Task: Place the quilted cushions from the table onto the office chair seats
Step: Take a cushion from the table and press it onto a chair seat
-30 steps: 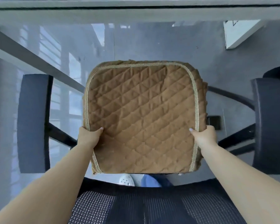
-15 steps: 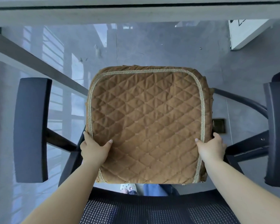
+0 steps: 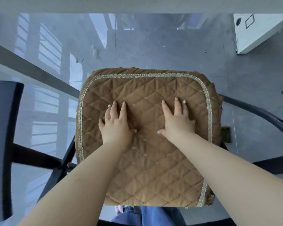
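Note:
A brown quilted cushion (image 3: 147, 168) with a pale braided trim lies flat on the office chair seat in the middle of the view and hides the seat. My left hand (image 3: 115, 123) presses on its upper left part, palm down, fingers straight and spread. My right hand (image 3: 177, 120) presses flat on its upper right part in the same way. Both forearms reach over the cushion's near half.
The chair's dark left armrest (image 3: 2, 147) stands at the left edge and a black curved arm support (image 3: 258, 113) runs at the right. A table edge (image 3: 137, 4) crosses the top. A white table leg (image 3: 255, 31) is top right. The floor is glossy grey tile.
The cushion has gone down from being held by its side edges onto the seat. Both hands let go of the edges and now lie flat on top of it.

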`<state>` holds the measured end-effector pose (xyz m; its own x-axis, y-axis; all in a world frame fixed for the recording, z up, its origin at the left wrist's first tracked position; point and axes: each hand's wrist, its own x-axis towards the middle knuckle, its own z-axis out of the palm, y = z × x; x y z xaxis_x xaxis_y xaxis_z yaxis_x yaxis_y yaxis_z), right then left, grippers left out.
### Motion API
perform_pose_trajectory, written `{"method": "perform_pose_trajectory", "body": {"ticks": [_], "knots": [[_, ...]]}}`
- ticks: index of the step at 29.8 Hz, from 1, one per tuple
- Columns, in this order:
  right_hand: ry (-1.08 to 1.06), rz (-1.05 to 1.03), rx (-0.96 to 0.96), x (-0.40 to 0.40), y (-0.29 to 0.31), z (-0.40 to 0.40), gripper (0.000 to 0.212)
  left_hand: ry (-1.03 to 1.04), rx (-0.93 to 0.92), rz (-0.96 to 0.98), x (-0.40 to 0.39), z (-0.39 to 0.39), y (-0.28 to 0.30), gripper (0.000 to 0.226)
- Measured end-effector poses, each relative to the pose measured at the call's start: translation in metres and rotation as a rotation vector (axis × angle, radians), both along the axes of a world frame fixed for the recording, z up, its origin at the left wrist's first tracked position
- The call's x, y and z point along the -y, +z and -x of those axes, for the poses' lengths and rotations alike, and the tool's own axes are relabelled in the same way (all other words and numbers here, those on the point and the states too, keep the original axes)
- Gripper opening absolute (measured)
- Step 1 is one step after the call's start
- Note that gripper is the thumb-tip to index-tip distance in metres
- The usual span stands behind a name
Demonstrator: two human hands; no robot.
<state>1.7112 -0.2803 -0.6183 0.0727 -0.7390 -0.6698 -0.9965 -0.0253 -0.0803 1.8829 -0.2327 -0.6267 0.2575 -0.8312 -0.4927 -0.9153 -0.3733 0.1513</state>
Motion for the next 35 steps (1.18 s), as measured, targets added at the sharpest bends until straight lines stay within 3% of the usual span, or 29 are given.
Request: {"method": "perform_pose_trajectory", "body": {"ticks": [4, 9, 18, 28, 31, 35], "knots": [[0.031, -0.023, -0.061, 0.005, -0.018, -0.008, 0.104, -0.010, 0.017, -0.026, 0.006, 0.001, -0.016, 0.100], [0.004, 0.006, -0.003, 0.000, -0.009, -0.004, 0.100, -0.058, 0.031, -0.035, 0.002, -0.005, -0.004, 0.100], [0.124, -0.102, 0.024, -0.121, 0.006, 0.010, 0.101, -0.034, -0.025, -0.221, -0.096, 0.007, 0.019, 0.098], [0.158, -0.061, -0.013, -0.123, -0.010, 0.008, 0.103, -0.114, -0.036, -0.229, -0.090, -0.001, -0.001, 0.102], [0.111, -0.075, 0.029, -0.110, 0.006, 0.015, 0.092, -0.103, -0.130, -0.239, -0.081, -0.011, 0.016, 0.088], [-0.185, 0.018, 0.203, -0.097, 0.054, 0.022, 0.072, 0.125, -0.452, -0.131, -0.080, -0.009, 0.074, 0.066]]}}
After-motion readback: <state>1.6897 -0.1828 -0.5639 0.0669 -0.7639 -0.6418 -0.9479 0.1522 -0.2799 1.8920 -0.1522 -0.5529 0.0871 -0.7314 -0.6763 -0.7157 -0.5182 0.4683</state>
